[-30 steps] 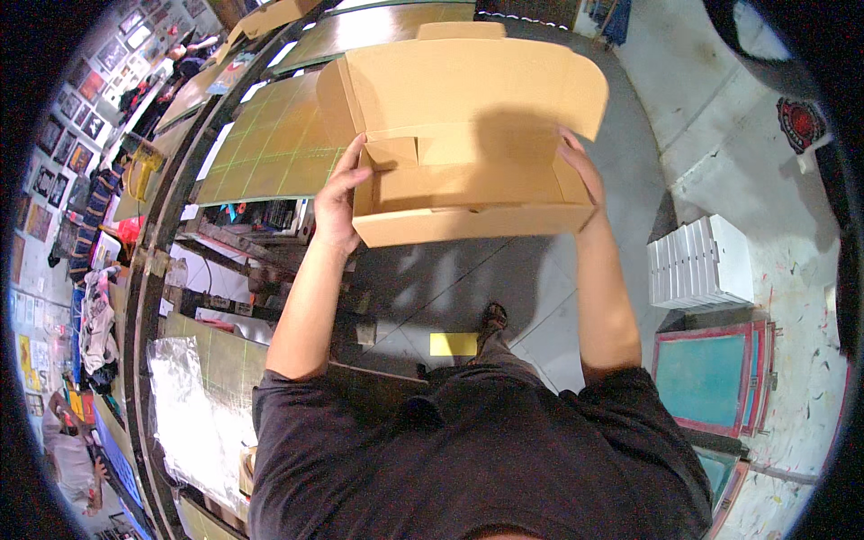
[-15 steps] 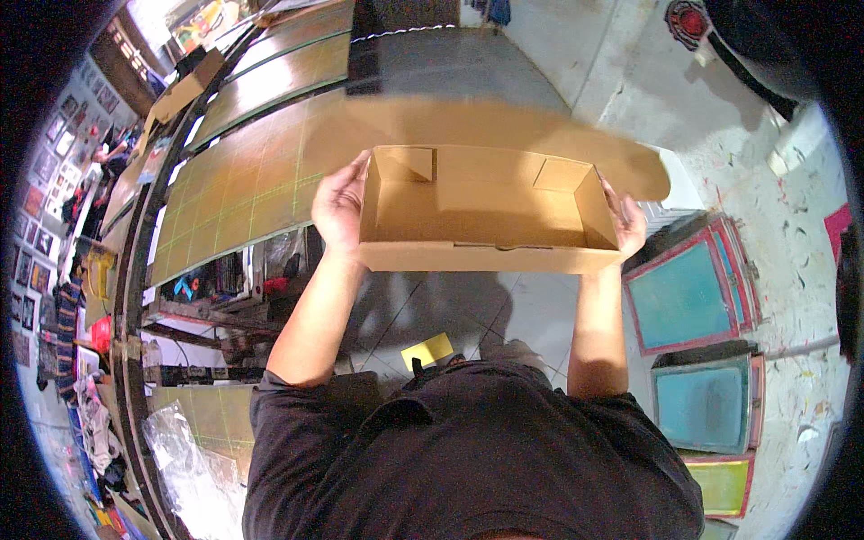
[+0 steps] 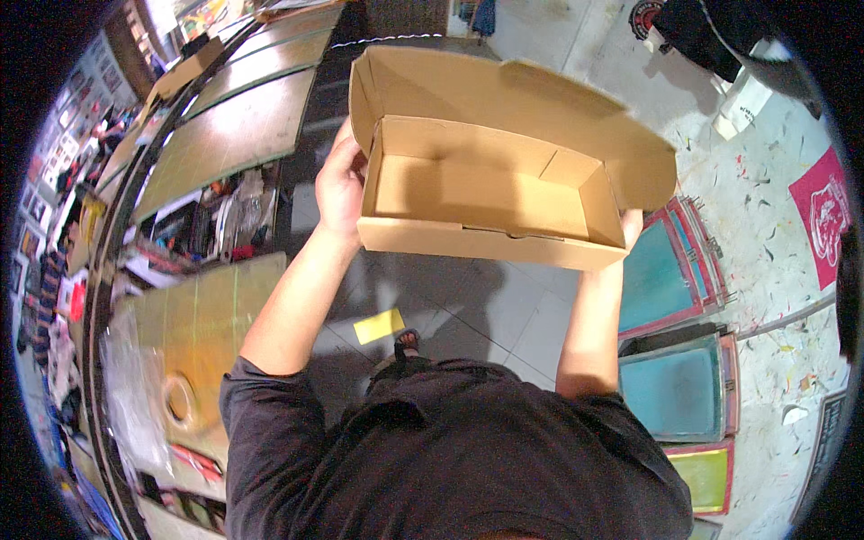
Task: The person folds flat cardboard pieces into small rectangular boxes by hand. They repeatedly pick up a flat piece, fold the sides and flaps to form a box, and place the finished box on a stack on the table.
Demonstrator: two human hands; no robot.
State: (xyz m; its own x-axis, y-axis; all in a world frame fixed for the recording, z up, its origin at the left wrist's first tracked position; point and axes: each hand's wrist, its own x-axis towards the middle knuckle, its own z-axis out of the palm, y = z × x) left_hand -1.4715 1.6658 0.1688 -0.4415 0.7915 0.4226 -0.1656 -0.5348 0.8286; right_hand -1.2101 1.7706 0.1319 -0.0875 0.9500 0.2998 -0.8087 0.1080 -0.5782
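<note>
Head view: one open cardboard box (image 3: 486, 193), empty, lid flap folded back on the far side, held up at chest height over the floor (image 3: 468, 315). Two hands on it, one at each short end. Left hand (image 3: 340, 184) pressed flat against the left end wall, fingers close together and reaching up toward the lid hinge, thumb not clearly visible. Right hand (image 3: 630, 225) mostly hidden behind the right end, only fingertips showing at the lower corner, wrapped on the wall; spread or not, cannot tell. Box between the two palms, tilted slightly down to the right.

Around: three framed screens (image 3: 670, 279) leaning on the floor at right, two teal, one yellow-green lower down. One yellow note (image 3: 379, 326) on the floor below the box, beside one foot (image 3: 406, 342). Green-topped tables (image 3: 229, 135) at left, shelves of clutter under them. Red cloth (image 3: 823, 220) far right on the paint-spattered floor. Dark shirt fills the bottom
</note>
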